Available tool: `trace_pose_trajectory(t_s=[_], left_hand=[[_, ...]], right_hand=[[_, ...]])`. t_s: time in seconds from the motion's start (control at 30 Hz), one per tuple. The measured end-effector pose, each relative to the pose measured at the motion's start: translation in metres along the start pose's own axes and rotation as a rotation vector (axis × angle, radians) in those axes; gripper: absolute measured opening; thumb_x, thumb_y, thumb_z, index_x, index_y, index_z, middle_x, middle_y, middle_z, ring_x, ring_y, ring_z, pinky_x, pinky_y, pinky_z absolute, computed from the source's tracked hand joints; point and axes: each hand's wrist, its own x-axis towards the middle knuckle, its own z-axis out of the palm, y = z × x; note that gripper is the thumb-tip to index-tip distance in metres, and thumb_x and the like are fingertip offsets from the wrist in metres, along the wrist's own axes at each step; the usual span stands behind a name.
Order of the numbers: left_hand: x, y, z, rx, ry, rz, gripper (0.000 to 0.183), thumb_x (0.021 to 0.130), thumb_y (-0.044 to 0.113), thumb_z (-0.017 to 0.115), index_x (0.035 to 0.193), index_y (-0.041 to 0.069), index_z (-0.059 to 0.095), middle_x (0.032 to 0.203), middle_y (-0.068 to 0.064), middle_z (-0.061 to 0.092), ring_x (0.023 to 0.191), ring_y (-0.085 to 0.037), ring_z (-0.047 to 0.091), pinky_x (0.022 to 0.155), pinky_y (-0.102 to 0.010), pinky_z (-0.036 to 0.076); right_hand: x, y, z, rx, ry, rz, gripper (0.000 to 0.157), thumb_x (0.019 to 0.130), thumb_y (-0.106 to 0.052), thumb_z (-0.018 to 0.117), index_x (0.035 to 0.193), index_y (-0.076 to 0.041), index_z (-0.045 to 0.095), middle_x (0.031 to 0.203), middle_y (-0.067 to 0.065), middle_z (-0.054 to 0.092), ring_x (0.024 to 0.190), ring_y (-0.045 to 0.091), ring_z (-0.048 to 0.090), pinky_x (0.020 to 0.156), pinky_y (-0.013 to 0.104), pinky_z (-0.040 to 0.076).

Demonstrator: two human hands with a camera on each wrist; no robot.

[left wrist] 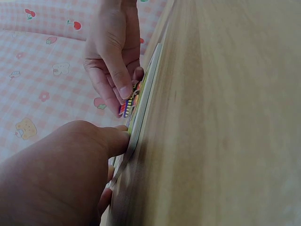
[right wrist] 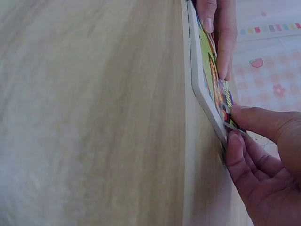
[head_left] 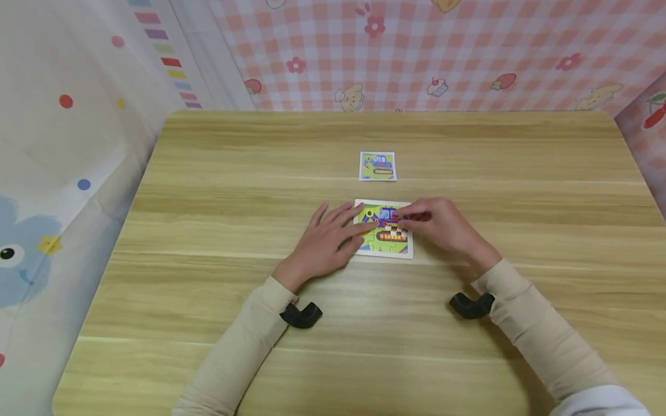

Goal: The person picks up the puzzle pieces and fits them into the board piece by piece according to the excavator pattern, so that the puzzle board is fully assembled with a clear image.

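A small jigsaw puzzle (head_left: 384, 247) in a white frame lies on the table, its picture a blue digger on green. My left hand (head_left: 324, 245) rests flat at its left side, fingers spread, the index fingertip on the picture. From the right, my right hand (head_left: 442, 224) pinches a puzzle piece (left wrist: 126, 107) between thumb and fingers. That piece stands tilted over the upper right part of the puzzle. White gaps show near the digger's tracks; the fingers hide some of the picture there.
Behind the puzzle lies a square picture card (head_left: 377, 166) with the same digger. The wooden table (head_left: 234, 173) meets a pink checked cloth (head_left: 322, 34) at the back. A black curved piece (head_left: 303, 315) sits at the left wrist, another black piece (head_left: 470, 305) at the right.
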Motion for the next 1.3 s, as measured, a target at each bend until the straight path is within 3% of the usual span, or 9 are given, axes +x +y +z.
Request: trace_pose_trajectory(t_s=[0.2,0.43,0.53,0.67,0.77,0.9,1.1,1.3], left_hand=[[0.001,0.0,0.0,-0.002,-0.003,-0.003,0.045,0.112,0.039,0.037,0.156,0.038,0.047,0.17,-0.001,0.027,0.159,-0.022,0.014,0.127,-0.053,-0.005],[0.001,0.0,0.002,-0.002,-0.003,-0.002,0.045,0.112,0.039,0.037,0.156,0.038,0.046,0.17,0.0,0.026,0.159,-0.021,0.014,0.127,-0.053,-0.005],[0.001,0.0,0.001,-0.003,-0.003,-0.002,0.045,0.112,0.04,0.036,0.156,0.038,0.046,0.17,0.0,0.026,0.159,-0.021,0.013,0.127,-0.053,-0.005],[0.001,0.0,0.0,-0.006,-0.003,-0.006,0.045,0.112,0.039,0.037,0.156,0.038,0.047,0.17,0.0,0.026,0.159,-0.021,0.013,0.127,-0.053,-0.005],[0.001,0.0,0.0,-0.006,-0.007,-0.009,0.045,0.112,0.039,0.037,0.156,0.037,0.047,0.17,0.0,0.026,0.159,-0.021,0.013,0.127,-0.052,-0.005],[0.001,0.001,0.0,-0.002,-0.013,-0.011,0.045,0.112,0.04,0.036,0.156,0.038,0.046,0.17,0.0,0.025,0.159,-0.021,0.013,0.127,-0.052,-0.006],[0.002,0.0,0.001,0.006,-0.018,-0.012,0.045,0.112,0.041,0.035,0.156,0.039,0.045,0.171,0.001,0.024,0.159,-0.02,0.011,0.127,-0.051,-0.008],[0.002,0.0,0.002,0.003,-0.015,-0.014,0.045,0.112,0.041,0.035,0.156,0.039,0.046,0.171,0.001,0.025,0.159,-0.02,0.011,0.127,-0.05,-0.008]], right_hand=[[0.001,0.002,0.002,-0.022,-0.004,-0.037,0.025,0.093,-0.003,0.076,0.118,-0.003,0.077,0.1,0.011,0.072,0.087,0.022,0.062,0.075,0.026,0.054],[0.0,0.003,0.001,0.104,-0.012,0.062,0.021,0.097,-0.009,0.073,0.117,-0.007,0.079,0.111,0.011,0.076,0.09,0.019,0.067,0.073,0.023,0.057],[-0.001,0.002,-0.001,0.172,-0.017,0.103,0.02,0.098,-0.01,0.072,0.117,-0.005,0.079,0.107,0.013,0.076,0.081,0.017,0.067,0.066,0.024,0.057],[-0.001,0.001,-0.002,0.219,-0.05,0.118,0.02,0.099,-0.007,0.07,0.116,-0.001,0.078,0.103,0.016,0.076,0.076,0.016,0.068,0.066,0.026,0.06],[-0.001,0.0,-0.001,0.176,-0.057,0.101,0.019,0.099,-0.006,0.07,0.115,0.0,0.078,0.099,0.014,0.075,0.076,0.017,0.068,0.067,0.025,0.059],[-0.002,-0.001,0.004,0.056,-0.006,0.032,0.017,0.097,-0.005,0.073,0.112,-0.001,0.079,0.089,0.01,0.072,0.074,0.019,0.066,0.064,0.022,0.054],[-0.004,-0.004,0.011,-0.06,0.081,-0.096,0.014,0.091,0.002,0.076,0.104,0.003,0.08,0.096,0.015,0.069,0.081,0.022,0.064,0.07,0.022,0.053],[-0.003,-0.005,0.013,-0.071,0.063,-0.089,0.014,0.093,0.003,0.074,0.105,0.003,0.08,0.096,0.015,0.07,0.084,0.023,0.063,0.071,0.023,0.054]])
